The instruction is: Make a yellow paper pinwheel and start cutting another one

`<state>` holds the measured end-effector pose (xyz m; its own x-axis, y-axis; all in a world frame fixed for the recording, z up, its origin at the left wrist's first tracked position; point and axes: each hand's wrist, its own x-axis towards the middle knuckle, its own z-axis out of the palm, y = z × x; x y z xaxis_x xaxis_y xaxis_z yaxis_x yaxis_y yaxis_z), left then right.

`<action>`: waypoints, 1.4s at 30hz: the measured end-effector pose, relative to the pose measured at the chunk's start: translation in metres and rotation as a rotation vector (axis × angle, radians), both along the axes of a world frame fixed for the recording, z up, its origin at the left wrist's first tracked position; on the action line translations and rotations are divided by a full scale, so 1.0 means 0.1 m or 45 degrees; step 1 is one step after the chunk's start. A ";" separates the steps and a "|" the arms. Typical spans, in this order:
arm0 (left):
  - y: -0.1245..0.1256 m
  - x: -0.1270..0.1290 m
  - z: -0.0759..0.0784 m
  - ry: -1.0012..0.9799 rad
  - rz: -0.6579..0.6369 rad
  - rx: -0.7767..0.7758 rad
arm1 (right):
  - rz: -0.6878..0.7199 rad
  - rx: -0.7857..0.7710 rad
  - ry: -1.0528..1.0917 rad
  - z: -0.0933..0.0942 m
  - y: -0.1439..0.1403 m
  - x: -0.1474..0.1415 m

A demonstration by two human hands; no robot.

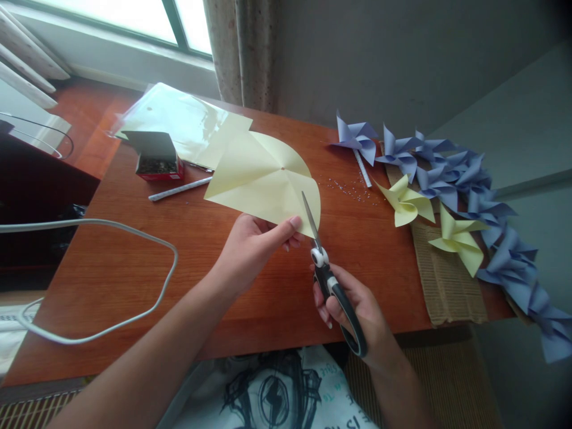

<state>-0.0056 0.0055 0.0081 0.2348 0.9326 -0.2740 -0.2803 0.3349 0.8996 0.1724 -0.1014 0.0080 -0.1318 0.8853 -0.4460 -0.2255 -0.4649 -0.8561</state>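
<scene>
Paper (pixel 261 176), pale yellow and creased into folds that meet at a small centre hole, is held up over the middle of a reddish-brown wooden table (pixel 107 268). At nine o'clock from it a grey cable (pixel 111 229) loops across the tabletop; at ten o'clock stand a small open red box (pixel 157 161), a white stick (pixel 179 189) and a clear plastic sleeve with more yellow sheets (pixel 179 116). The left hand (pixel 250 247) pinches the sheet's lower edge between thumb and fingers. Just at five o'clock of the sheet, the right hand (pixel 353 304) is closed around the black handles of scissors (pixel 328 274), whose blades lie against the paper's rounded edge. At three o'clock, blue pinwheels (pixel 469 179) and yellow pinwheels (pixel 456 238) lie in a row, partly on corrugated cardboard (pixel 447 286). Behind the table: a window, a curtain and a grey wall.
</scene>
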 end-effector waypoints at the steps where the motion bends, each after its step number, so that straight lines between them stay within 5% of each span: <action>1: 0.00 0.00 0.00 -0.001 -0.001 0.000 | -0.002 0.002 0.001 0.00 0.00 0.00; 42: 0.00 -0.02 -0.02 0.039 -0.025 -0.024 | -0.056 -0.025 -0.073 -0.03 -0.02 0.01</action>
<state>-0.0073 0.0052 0.0058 0.2439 0.9226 -0.2988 -0.2460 0.3569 0.9012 0.1733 -0.1034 0.0048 -0.0666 0.8807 -0.4689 -0.1969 -0.4723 -0.8592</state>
